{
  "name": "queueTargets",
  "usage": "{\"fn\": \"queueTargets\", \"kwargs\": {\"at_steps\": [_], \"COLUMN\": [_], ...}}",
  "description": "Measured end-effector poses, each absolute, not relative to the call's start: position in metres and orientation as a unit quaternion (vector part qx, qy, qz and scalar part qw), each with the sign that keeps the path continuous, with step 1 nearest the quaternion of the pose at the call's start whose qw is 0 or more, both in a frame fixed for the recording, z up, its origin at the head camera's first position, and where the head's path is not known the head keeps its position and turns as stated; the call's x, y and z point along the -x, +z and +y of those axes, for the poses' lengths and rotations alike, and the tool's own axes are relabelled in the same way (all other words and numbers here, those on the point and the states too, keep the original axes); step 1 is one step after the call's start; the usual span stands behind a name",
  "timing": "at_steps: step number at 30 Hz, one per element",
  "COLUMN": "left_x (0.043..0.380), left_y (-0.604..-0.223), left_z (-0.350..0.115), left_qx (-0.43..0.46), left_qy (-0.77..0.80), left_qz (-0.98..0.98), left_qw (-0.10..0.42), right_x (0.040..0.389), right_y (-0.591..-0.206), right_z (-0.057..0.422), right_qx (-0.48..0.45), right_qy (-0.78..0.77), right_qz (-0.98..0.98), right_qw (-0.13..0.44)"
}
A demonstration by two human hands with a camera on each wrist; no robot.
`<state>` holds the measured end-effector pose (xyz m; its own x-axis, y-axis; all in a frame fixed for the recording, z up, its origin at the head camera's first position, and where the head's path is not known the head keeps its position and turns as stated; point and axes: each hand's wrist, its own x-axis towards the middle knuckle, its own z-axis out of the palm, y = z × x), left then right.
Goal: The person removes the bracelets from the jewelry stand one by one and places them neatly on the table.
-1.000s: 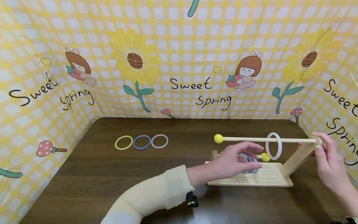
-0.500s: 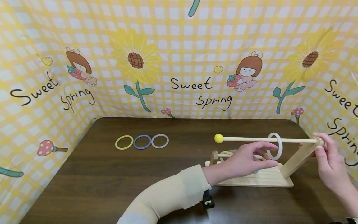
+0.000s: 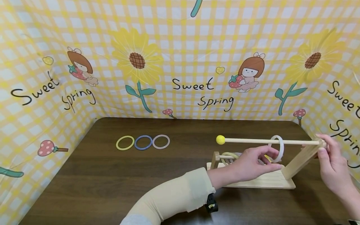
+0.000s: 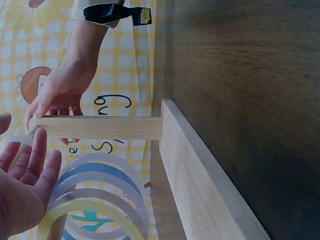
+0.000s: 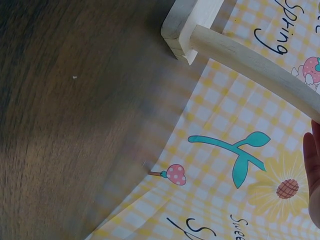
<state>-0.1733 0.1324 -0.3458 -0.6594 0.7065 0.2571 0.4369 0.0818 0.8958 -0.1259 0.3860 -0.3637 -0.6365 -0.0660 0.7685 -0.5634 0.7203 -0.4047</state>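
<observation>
One stand (image 3: 270, 181) on brown table (image 3: 84, 178), checked backdrop (image 3: 185, 40)

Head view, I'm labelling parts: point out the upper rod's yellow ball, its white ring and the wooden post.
Yellow ball (image 3: 220, 139), head view: its middle.
White ring (image 3: 282, 149), head view: right side of its band.
Wooden post (image 3: 302, 160), head view: about halfway up.

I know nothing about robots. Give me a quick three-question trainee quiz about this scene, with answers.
1. True or false: the whitish circular ring encircles the long, yellow-tipped wooden rod.
2. Which colour is the middle of the three slim circular rings lying on the dark brown table? A) yellow B) blue C) pink
3. Fill in: the right hand's grip is on the ____ end of the slanted wooden post.

Key: 1 true; 2 B; 3 upper.
</observation>
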Motion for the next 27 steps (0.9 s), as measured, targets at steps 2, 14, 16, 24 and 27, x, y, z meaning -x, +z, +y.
{"fn": "queueTargets", "kwargs": {"at_steps": [2,14,16,24,27], "left_x": [0.173,0.171,0.171,0.171,0.172], "left_y": [-0.347,-0.349,-0.350,-0.350,-0.350], "left_z": [0.131,0.115,0.111,0.092,0.085], "left_qx": [-0.399,-0.401,-0.403,-0.425,-0.430], "left_qy": [0.555,0.576,0.580,0.566,0.560], "left_qz": [0.721,0.704,0.701,0.703,0.706], "left_qw": [0.113,0.104,0.101,0.065,0.057], "right_x": [0.126,0.125,0.126,0.127,0.126], "right_y": [-0.364,-0.366,-0.367,-0.366,-0.365], "right_z": [0.386,0.388,0.388,0.387,0.385], "right_qx": [-0.189,-0.188,-0.188,-0.189,-0.193], "right_qy": [0.329,0.331,0.330,0.327,0.332], "right_qz": [-0.843,-0.842,-0.843,-0.843,-0.841], "right_qw": [0.381,0.383,0.382,0.384,0.382]}}
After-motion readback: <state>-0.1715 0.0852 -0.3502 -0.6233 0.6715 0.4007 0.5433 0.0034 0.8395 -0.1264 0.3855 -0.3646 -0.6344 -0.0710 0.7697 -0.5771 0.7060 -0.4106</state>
